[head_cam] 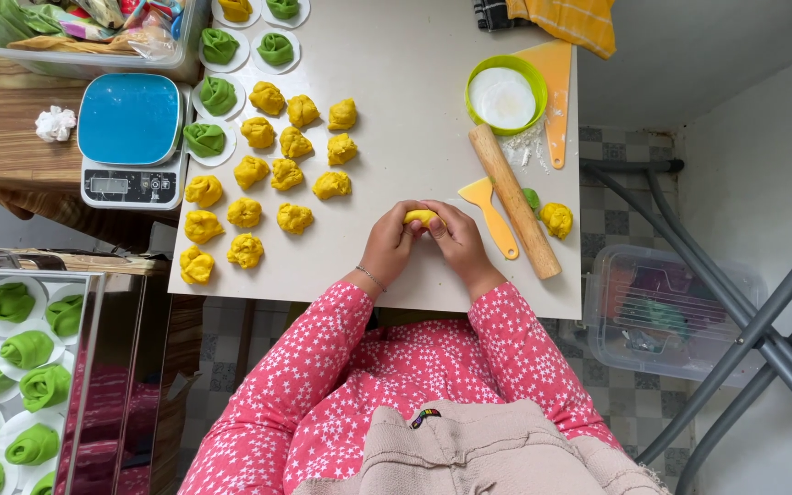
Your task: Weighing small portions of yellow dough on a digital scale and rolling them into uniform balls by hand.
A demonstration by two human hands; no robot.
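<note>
- Pinching one yellow dough piece (421,217) between both hands, just above the white surface (414,110) near its front edge.
- Left hand (390,246) is gripping its left end, right hand (456,240) is gripping its right end; fingers are curling closed around it.
- Yellow dough lumps (272,174) are lying in rows to the left.
- Wooden rolling pin (513,200) and yellow scraper (489,211) are lying just right of the hands.

Person seen from above: pink long sleeves (318,357) patterned with small white stars; beige apron-like garment (469,454) bearing a small multicoloured tag; thin bracelet (370,277), possibly metal, on the left wrist.
</note>
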